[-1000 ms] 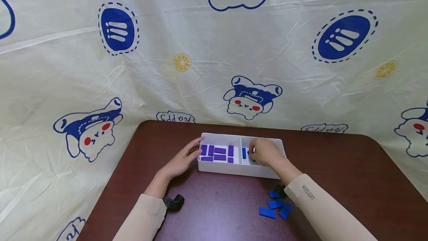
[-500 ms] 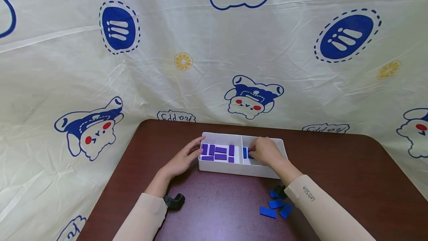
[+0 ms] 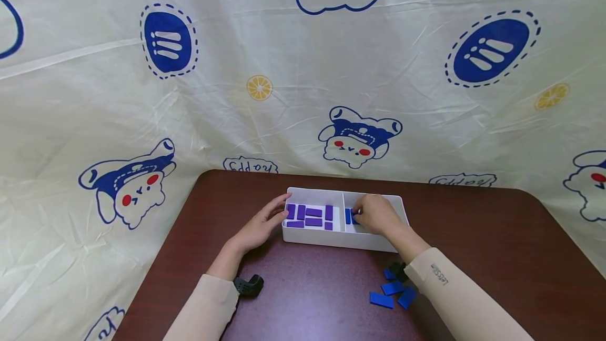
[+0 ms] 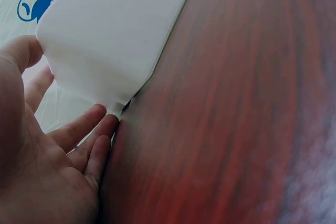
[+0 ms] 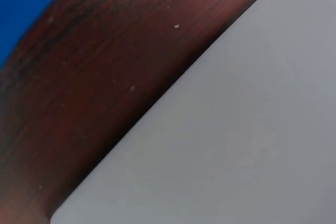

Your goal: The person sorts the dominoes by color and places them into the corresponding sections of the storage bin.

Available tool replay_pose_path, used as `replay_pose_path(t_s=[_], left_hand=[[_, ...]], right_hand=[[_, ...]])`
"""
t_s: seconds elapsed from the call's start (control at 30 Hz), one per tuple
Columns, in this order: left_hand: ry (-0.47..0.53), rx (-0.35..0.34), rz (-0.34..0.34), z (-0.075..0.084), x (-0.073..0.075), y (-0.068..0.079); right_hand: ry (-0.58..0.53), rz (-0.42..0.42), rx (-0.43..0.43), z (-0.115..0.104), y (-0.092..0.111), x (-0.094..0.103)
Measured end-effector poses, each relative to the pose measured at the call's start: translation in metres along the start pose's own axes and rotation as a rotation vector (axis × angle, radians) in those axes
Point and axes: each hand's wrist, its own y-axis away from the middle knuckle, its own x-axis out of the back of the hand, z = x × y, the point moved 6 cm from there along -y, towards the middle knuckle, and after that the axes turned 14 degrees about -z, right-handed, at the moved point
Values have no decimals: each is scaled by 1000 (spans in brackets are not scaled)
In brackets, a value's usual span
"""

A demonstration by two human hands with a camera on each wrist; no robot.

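Note:
A white two-compartment box [image 3: 341, 238] stands on the table. Its left compartment holds several flat purple tiles [image 3: 313, 213]. My left hand [image 3: 255, 229] rests its loosely spread fingers against the box's left end; in the left wrist view, the thumb [image 4: 23, 51] and fingertips [image 4: 97, 111] lie at the end wall and corner. My right hand [image 3: 376, 214] reaches into the right compartment, curled fingers pinching a blue tile [image 3: 354, 219] low over the floor. Beside it, near the divider, is another blue tile [image 3: 347, 216]. The right hand hides the rest of that compartment.
Several loose blue tiles [image 3: 381, 300] lie on the brown table [image 3: 303, 288] in front of the box, partly under the right wrist. A printed white curtain [image 3: 284, 130] hangs behind the table's far edge.
The blue tile at my right fingertips, mostly hidden and dark a second ago, now shows upright beside the tile near the divider. My left hand keeps its place.

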Motion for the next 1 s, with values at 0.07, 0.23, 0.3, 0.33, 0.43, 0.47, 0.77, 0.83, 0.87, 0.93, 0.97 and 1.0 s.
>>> replay_pose_path(t_s=[0.07,0.23,0.3,0.33,0.43,0.47,0.77,0.83,0.87,0.93,0.97,1.0], left_hand=[[4,-1,-1,0,-1,0],[4,2,-5,0,-3,0],[0,8,-1,-1,-3,-1],[-2,10,2,-2,-2,-1],[-2,9,7,-3,-1,-1],[-4,11,9,-3,-1,-1],[-5,8,-1,-2,-1,-1],[-3,3,0,-1,-1,-1],[-3,0,0,-1,-1,-1],[-4,-3,1,0,-2,-1],[-3,-3,2,0,-2,-1],[-2,-2,1,0,-2,-1]], right_hand=[[-7,-5,-4,1,1,0],[-42,-19,-32,5,4,1],[-53,-20,-40,6,6,4],[-58,-21,-41,7,7,5],[-62,-21,-42,7,9,7],[-61,-22,-39,7,10,8],[-71,-9,-22,8,22,13],[-76,-7,-22,8,26,15],[-74,-5,-19,7,28,16],[-63,2,-7,6,33,19],[-55,8,1,5,35,21],[-49,13,6,4,38,23]])
